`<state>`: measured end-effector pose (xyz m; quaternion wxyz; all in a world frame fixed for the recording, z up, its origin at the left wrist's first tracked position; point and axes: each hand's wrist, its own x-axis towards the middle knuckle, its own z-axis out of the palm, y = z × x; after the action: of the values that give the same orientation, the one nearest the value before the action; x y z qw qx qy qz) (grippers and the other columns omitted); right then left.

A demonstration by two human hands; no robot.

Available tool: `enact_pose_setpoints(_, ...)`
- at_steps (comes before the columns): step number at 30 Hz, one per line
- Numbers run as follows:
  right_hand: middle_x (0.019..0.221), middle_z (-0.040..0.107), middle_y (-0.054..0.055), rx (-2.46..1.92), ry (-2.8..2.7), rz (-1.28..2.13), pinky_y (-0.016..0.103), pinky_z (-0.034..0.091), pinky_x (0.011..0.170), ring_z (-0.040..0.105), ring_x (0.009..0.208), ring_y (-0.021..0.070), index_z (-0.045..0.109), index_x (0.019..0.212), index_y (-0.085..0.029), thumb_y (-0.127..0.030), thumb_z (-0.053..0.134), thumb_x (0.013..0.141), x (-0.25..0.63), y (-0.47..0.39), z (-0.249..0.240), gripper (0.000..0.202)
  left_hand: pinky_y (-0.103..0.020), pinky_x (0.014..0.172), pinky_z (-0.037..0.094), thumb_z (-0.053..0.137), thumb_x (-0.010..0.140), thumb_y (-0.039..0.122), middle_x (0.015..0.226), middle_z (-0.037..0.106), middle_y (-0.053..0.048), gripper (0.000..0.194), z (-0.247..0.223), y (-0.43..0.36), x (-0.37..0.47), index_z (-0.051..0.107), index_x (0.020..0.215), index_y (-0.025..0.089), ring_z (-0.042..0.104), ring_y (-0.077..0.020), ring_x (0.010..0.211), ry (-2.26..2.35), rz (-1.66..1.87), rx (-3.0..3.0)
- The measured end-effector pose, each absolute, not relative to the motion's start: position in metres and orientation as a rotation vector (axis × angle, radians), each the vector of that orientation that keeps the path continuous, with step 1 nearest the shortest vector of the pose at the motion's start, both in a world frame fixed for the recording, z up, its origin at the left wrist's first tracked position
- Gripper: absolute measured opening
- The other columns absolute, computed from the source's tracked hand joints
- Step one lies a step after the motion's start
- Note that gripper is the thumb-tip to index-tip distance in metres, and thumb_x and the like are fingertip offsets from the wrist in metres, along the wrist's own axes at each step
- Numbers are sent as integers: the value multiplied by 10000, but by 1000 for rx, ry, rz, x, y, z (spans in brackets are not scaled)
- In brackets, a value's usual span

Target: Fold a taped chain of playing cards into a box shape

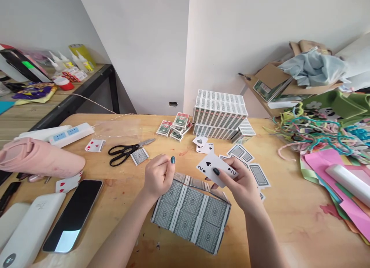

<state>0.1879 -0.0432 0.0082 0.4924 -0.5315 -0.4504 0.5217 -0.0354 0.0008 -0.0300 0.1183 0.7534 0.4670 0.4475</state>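
Playing card [213, 164] marked "2" is pinched by the right hand [241, 183], the left hand [157, 176] clenched.

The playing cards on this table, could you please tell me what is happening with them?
The person's right hand holds up a two of spades. The left hand is closed over the far edge of a box shape covered with patterned card backs. Loose cards and black-handled scissors lie around it.
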Motion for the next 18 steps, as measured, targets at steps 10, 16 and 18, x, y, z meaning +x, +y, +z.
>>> enact_pose_setpoints(10,823,732,33,-1358,-1203,1034,297,566,626,679,732,203,749,824,-233,-309,747,701,192,-47,5,145,-296,577,454,368,930,276,500,516,-41,496,-29,12,-48,429,444,202,580,-154,579,1423,1806,2175)
enact_pose_setpoints(16,753,722,57,-1495,-984,806,298,504,612,654,722,216,727,702,-188,-371,700,748,171,-48,1,191,-299,573,468,374,929,256,473,482,-34,499,-27,-2,-47,440,438,198,591,-160,584,1437,1913,2113)
enact_pose_setpoints(18,689,704,55,-1491,-879,824,310,505,647,651,698,216,699,639,-179,-400,680,762,162,-47,-3,253,-301,575,476,372,935,258,457,455,-23,517,-26,-5,-43,428,425,199,576,-153,566,1405,1912,1980)
